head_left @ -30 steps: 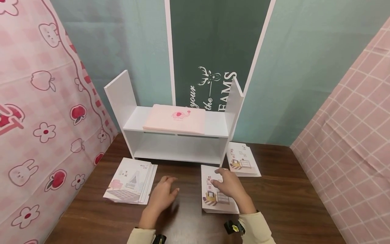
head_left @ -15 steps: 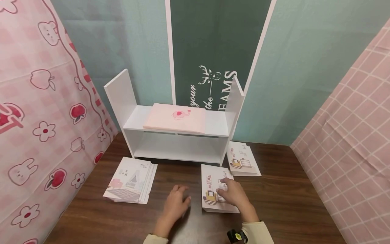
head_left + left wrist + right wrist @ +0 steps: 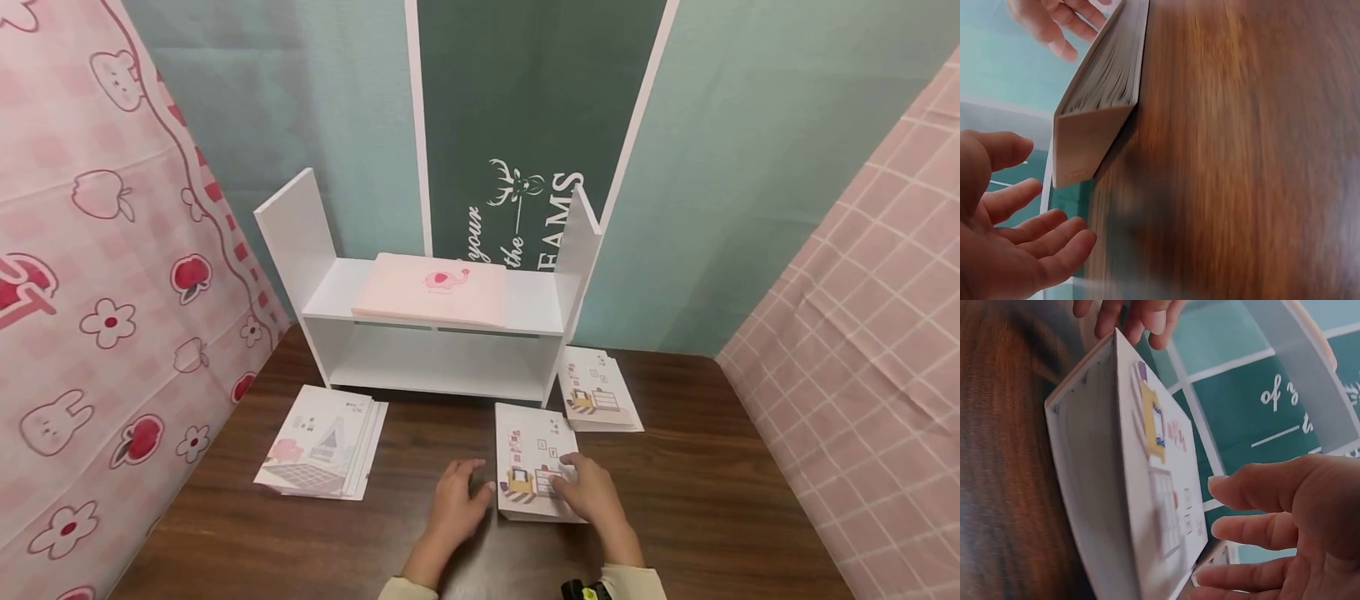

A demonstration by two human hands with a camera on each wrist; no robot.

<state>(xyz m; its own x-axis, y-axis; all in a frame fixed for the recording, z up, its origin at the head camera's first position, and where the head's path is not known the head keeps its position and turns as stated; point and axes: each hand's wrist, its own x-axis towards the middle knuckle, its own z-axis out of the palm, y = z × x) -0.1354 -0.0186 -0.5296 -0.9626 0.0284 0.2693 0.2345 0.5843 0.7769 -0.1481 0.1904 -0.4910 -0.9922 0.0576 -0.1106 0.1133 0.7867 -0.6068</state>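
Note:
A white book (image 3: 528,454) with a printed room scene on its cover lies flat on the brown table, right of centre in the head view. Its spine (image 3: 1088,147) faces my left hand in the left wrist view, with many thin pages between the covers. My left hand (image 3: 459,502) is just left of the book, fingers relaxed and apart from the spine. At the book's right edge is my right hand (image 3: 592,493), its thumb over the cover. The right wrist view shows the right fingers spread beside the cover (image 3: 1166,481), not curled round it.
A white two-tier shelf (image 3: 442,367) stands at the back, bearing a flat pink item (image 3: 408,292) with an elephant print. Several similar white books (image 3: 318,437) are stacked at left. More white books (image 3: 600,396) lie beside the shelf's right side. Patterned cloths hang at both sides.
My left hand has moved right, from beside the left stack to the book's spine. My right hand has drawn back from over the cover to its right edge. The book stays put.

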